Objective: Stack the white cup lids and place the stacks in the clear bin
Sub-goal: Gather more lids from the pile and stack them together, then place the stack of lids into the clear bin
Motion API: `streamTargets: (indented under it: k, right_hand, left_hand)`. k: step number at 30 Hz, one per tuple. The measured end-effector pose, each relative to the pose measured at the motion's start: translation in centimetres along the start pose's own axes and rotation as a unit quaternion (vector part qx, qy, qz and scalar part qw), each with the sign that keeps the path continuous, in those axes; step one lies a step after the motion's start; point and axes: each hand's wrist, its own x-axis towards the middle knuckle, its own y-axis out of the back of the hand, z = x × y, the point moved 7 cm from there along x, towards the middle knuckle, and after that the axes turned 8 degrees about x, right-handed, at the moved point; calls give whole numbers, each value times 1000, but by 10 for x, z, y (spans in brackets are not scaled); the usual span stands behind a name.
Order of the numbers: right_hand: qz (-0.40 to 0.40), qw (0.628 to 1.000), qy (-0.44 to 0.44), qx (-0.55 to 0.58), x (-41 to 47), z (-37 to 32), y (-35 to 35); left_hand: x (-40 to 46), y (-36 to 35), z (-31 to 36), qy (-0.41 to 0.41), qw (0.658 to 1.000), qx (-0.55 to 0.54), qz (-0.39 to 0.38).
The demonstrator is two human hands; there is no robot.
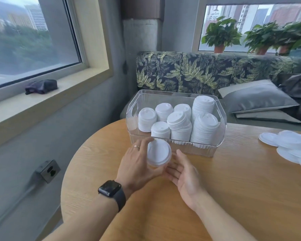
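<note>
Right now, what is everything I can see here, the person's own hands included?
clear bin: one, transparent, far side of the table.
lid stacks: seven, white, upright inside the bin.
held lids: a small stack, white, in front of the bin.
loose lids: a pile, white, table's right edge.
table: one, round, light wood.
sofa: one, leaf print, behind the table.
cushion: grey, on the sofa.
potted plants: three, green, right windowsill.
dark pouch: one, left windowsill.
watch: one, black, left wrist.
left hand: grips the held lids.
right hand: open, palm up, beside them.
</note>
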Motion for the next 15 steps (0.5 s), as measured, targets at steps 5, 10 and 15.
streamTargets:
  k: [5, 10, 15]
  right_hand:
    - [22, 992, 75, -97, 14, -1, -10]
    - [19, 973, 122, -197, 22, -4, -19]
    - [23, 972, 129, -198, 30, -11, -16]
  left_hand:
    - [44, 26, -5, -12, 997, 20, 79]
    - [105, 34, -2, 8, 996, 19, 81]
    - [157, 8, -17, 53, 995, 79, 5]
